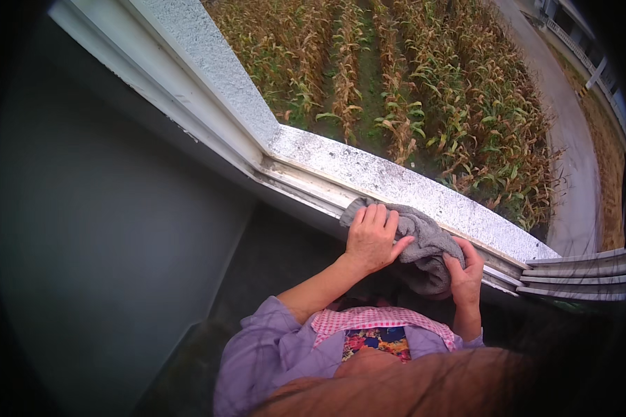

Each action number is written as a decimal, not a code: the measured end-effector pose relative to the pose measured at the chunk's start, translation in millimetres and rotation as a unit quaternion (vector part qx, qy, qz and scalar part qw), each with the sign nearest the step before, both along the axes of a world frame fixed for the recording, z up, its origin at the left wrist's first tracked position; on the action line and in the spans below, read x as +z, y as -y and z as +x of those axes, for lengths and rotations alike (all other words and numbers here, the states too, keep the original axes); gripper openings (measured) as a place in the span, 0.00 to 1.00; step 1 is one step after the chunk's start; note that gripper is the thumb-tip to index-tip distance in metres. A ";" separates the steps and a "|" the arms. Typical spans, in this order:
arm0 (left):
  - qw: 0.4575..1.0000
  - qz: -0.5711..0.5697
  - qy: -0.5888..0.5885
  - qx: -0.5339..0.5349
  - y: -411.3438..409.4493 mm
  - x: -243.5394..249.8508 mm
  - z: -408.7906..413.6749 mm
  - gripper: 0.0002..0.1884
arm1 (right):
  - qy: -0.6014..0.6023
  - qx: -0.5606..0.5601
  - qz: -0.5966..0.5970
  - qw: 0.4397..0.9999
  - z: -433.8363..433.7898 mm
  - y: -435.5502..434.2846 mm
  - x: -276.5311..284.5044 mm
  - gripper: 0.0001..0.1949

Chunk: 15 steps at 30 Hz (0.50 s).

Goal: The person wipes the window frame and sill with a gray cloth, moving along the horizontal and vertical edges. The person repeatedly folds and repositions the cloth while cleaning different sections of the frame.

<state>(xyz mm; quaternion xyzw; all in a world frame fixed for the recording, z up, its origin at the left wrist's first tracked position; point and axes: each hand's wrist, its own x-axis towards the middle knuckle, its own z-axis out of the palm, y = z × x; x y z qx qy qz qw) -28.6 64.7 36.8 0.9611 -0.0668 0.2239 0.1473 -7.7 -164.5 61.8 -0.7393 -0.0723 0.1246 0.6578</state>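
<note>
A grey terry cloth lies bunched over the bottom track of a white window frame. My left hand rests on the cloth's left end, fingers bent over it against the track, thumb pointing right. At the cloth's right side, my right hand pinches a fold between thumb and fingers. Part of the cloth hangs down inside the frame, towards my chest. Dirt marks show in the track near the frame's corner.
Outside the frame runs a speckled, rough ledge, with dry maize plants far below and a curved concrete road beyond. Sliding frame rails meet the track at right. A dark wall stands at left.
</note>
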 end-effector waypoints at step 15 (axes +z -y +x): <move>0.996 0.011 0.025 0.088 -56.9 -16.1 10.6 0.14 | 0.129 0.135 -0.003 0.982 1.4 -60.0 5.0 0.19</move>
